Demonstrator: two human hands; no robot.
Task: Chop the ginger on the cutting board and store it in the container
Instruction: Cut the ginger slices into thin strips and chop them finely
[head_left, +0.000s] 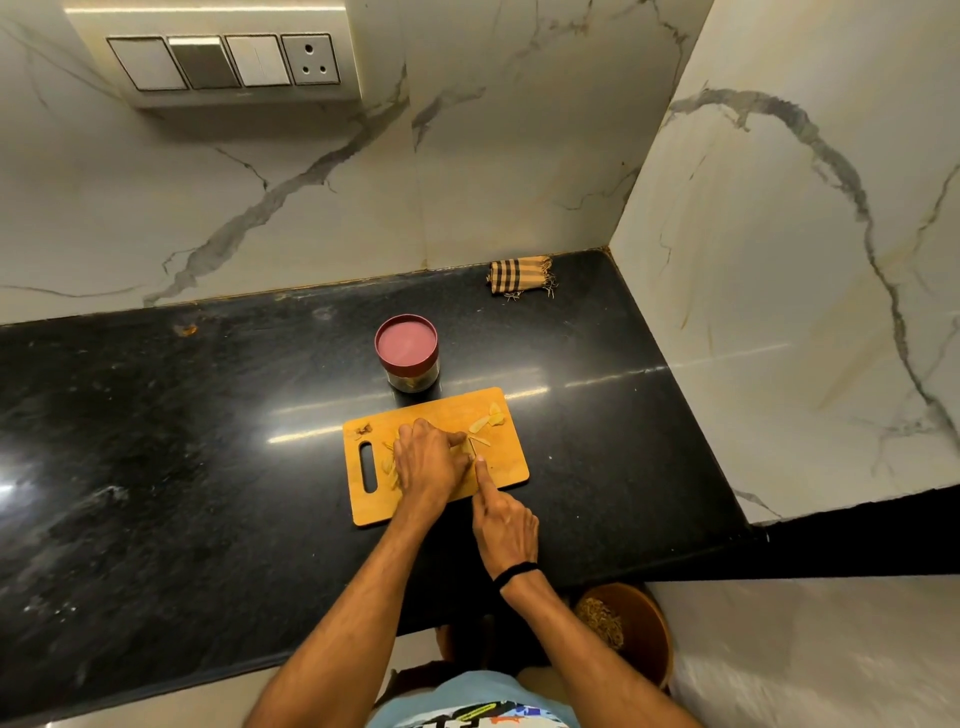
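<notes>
Centre of frame: your left hand (431, 460) is holding ginger (480, 423) down with curled fingers on the cutting board (511, 467), cut slices lying toward its upper right. Your right hand (506, 525) is gripping a knife (472, 451), forefinger extended along it. The lidded container (408, 353) is standing just above the board on the tabletop (156, 441).

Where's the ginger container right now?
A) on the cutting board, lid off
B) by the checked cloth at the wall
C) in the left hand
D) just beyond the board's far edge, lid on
D: the container stands just past the far edge of the cutting board, with its red lid on top.
</notes>
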